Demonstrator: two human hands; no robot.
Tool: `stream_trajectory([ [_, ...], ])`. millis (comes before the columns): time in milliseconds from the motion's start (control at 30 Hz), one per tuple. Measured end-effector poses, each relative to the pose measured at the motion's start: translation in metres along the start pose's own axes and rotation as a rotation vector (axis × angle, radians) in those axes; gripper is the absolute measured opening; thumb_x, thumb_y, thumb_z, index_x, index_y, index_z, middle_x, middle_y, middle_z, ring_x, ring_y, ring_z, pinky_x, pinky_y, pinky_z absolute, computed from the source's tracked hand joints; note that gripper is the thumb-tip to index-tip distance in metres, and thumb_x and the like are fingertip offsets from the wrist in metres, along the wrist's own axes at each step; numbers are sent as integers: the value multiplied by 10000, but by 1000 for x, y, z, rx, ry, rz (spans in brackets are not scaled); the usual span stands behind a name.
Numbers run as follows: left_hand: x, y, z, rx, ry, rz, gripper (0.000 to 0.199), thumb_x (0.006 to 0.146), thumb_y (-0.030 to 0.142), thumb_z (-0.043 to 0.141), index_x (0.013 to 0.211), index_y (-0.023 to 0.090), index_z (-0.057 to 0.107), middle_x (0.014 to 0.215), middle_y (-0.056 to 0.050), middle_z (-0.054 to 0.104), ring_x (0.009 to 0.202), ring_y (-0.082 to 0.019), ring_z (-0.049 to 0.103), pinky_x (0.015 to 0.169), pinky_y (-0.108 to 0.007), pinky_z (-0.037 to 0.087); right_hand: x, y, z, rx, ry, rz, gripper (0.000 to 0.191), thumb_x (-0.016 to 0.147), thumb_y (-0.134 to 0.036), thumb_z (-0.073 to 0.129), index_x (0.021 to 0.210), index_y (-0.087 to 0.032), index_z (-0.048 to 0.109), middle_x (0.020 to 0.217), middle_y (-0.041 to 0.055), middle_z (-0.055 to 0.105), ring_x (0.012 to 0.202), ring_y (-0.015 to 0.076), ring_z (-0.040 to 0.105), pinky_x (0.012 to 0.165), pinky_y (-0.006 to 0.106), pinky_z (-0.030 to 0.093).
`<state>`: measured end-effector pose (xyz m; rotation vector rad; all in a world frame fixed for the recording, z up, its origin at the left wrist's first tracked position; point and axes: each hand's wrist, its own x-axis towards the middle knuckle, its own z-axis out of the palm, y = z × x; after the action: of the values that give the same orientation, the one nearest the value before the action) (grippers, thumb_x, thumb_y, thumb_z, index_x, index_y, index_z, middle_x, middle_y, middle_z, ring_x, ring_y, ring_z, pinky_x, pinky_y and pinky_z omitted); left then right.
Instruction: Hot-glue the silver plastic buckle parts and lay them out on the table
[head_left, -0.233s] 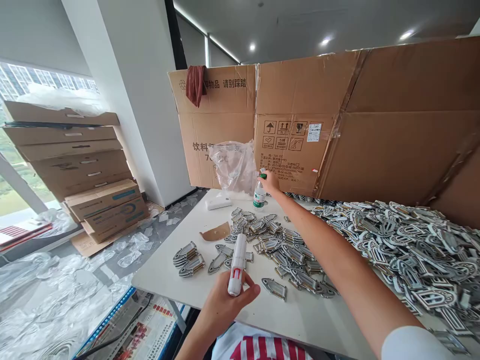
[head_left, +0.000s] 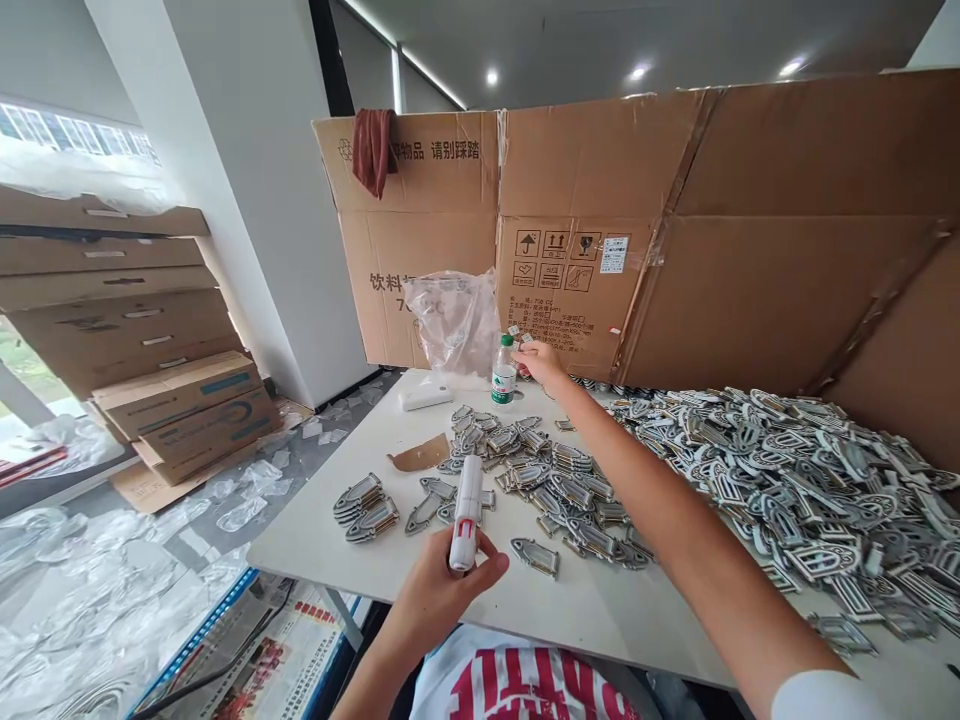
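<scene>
My left hand (head_left: 454, 585) is closed around a white tube-shaped tool (head_left: 466, 515) with a red mark near its lower end. It is held upright-slanting over the front of the table. At the back, my right hand (head_left: 541, 362) reaches out with its fingers pointing left, just right of a clear plastic bottle (head_left: 503, 378) with a green cap and green label. The bottle stands upright; a small gap shows between cap and fingers. Grey metal frame-like pieces (head_left: 534, 556) lie between my hands in a loose heap, with small stacks (head_left: 366, 508) to the left.
A large pile of similar metal pieces (head_left: 780, 490) covers the right side. Tall cardboard (head_left: 570, 160) walls the back. A clear plastic bag (head_left: 454, 320), a white box-like item (head_left: 425, 398) and a torn cardboard piece (head_left: 420, 455) are on the table (head_left: 315, 540). Cartons (head_left: 210, 420) stand left.
My right hand has moved off the bottle's green cap, slightly to the right. The bottle stays standing. The whole view has shifted a little; my left hand keeps the white tool.
</scene>
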<state>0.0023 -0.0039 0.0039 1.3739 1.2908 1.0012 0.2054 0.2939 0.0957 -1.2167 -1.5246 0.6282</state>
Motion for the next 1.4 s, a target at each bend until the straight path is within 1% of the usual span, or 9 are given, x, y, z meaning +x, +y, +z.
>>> stream_trajectory([
  [233, 10, -8, 17, -5, -101, -8, 466, 811, 626, 849, 947, 212, 685, 712, 33, 541, 639, -164, 414, 620, -304, 335, -172, -12, -78, 196, 138, 71, 762, 1046, -755, 568, 491, -234, 533, 454, -14, 478, 460, 133, 457, 528, 294, 399],
  [367, 7, -7, 37, 9, -168, -32, 363, 843, 477, 809, 1038, 217, 646, 709, 63, 474, 647, -157, 401, 637, -297, 355, -270, -12, -88, 335, -31, 208, 476, 993, -671, 746, 861, -216, 782, 663, 6, 653, 596, 168, 567, 555, 276, 432],
  [467, 3, -3, 49, 7, -235, 26, 278, 849, 332, 749, 1065, 215, 618, 791, 36, 521, 713, -167, 461, 676, -299, 414, -306, -8, -80, 367, -282, 170, 462, 921, -551, 881, 1279, -268, 807, 1099, 62, 764, 928, 239, 700, 854, 347, 581],
  [600, 1, -2, 62, 16, -307, 199, 373, 814, 184, 703, 1173, 220, 610, 1013, -28, 630, 903, -211, 568, 808, -327, 526, -323, 0, -60, 356, -313, 186, 630, 937, -523, 869, 1515, -348, 688, 1388, 72, 694, 1177, 287, 684, 1105, 439, 539],
  [767, -4, -8, 71, 127, -401, 198, 468, 786, 119, 697, 1240, 206, 626, 1131, -73, 713, 990, -247, 646, 889, -372, 580, -338, 6, -38, 446, -272, 319, 597, 924, -603, 853, 1418, -284, 754, 1345, 93, 748, 1339, 346, 657, 1194, 471, 505],
  [1000, 10, 9, 33, 373, -516, 304, 395, 932, 452, 825, 1266, 268, 719, 1246, -73, 762, 1047, -258, 712, 944, -402, 585, -348, 10, -30, 481, 85, 361, 630, 971, -742, 731, 1383, -269, 789, 1404, 108, 776, 1330, 347, 685, 1137, 453, 533],
  [1133, 30, 9, 33, 659, -305, 413, 183, 1103, 340, 593, 1123, 244, 748, 1143, -74, 765, 1038, -262, 691, 943, -414, 536, -339, 6, -33, 520, 223, 399, 742, 972, -763, 709, 1493, -235, 692, 1340, 125, 801, 1086, 336, 770, 876, 426, 593],
  [1233, 42, 1, 50, 844, -333, 531, 212, 1115, 244, 543, 1171, 221, 746, 1159, -101, 768, 1084, -295, 666, 970, -434, 517, -333, 3, -34, 584, 203, 395, 740, 985, -732, 718, 1510, -214, 650, 1166, 102, 831, 889, 285, 758, 822, 406, 564],
  [1400, 50, -9, 64, 1008, -294, 422, 79, 999, 175, 688, 1044, 201, 748, 1065, -93, 750, 1049, -304, 669, 854, -385, 487, -330, -8, -27, 673, 176, 346, 604, 1017, -666, 719, 1428, -225, 679, 935, 33, 777, 634, 178, 575, 685, 347, 484],
])
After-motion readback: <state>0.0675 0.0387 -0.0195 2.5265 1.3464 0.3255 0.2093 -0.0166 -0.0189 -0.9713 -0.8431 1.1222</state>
